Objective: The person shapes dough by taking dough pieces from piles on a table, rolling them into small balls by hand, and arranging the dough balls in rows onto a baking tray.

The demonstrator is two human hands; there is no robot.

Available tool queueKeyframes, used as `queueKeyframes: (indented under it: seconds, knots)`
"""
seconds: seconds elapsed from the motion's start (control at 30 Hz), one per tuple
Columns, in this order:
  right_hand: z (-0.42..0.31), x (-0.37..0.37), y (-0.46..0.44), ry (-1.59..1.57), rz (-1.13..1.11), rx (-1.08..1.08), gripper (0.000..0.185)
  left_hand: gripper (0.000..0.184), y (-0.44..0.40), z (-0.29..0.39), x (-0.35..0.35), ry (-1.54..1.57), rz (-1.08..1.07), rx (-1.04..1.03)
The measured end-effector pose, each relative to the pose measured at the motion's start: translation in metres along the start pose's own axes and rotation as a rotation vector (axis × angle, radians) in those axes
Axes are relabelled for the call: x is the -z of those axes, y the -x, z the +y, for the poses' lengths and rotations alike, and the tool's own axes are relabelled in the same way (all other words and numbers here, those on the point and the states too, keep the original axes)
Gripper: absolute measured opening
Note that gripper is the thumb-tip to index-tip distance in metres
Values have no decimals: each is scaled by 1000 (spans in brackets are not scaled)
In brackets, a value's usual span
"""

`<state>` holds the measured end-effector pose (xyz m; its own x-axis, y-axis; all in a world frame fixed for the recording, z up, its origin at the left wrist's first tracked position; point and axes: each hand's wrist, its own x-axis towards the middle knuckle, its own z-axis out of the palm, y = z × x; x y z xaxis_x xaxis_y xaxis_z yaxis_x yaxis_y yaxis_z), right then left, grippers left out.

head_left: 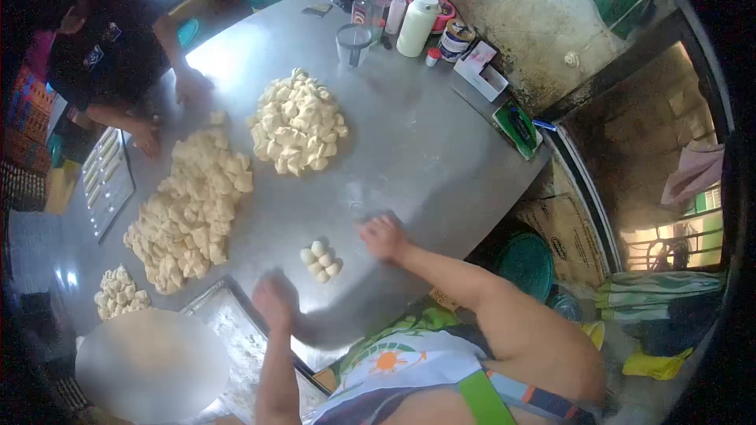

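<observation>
On the metal table, a small cluster of round dough balls (321, 261) lies between my hands. My right hand (383, 238) rests on the tabletop to the right of the cluster, its fingers curled; anything under the palm is hidden. My left hand (274, 301) is at the lower left of the cluster, blurred, with its fingers not clear. Beyond the cluster sits a tall heap of cut dough pieces (298, 122). A longer, wider heap of dough pieces (191, 208) spreads to the left, with a smaller pile (120, 293) at its near end.
A floured tray (228, 338) lies beside my left forearm. Across the table, a co-worker (110, 47) has both hands on the surface near a tray of dough strips (108, 177). A pitcher (353, 45), thermos (418, 25) and green tray (517, 127) line the far right edge.
</observation>
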<state>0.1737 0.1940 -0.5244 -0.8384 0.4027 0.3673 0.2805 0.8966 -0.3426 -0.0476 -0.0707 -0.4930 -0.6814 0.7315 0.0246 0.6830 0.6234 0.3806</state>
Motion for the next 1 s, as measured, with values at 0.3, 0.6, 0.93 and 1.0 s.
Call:
queueKeyframes:
  seconds: [0.3,0.6,0.93,1.0]
  knots:
    - [-44,14,19,-130,-55,-102,24,16,28,25,-30,106,143,-282]
    - [-14,-24,-93,101,135,0,12,22,-89,34,-9,22,363,122]
    - [-36,30,-45,-308,-57,-214,23,19,-28,42,37,547,14,80]
    - [-62,41,-95,-537,-67,-341,26,21,-55,63,40,705,41,188]
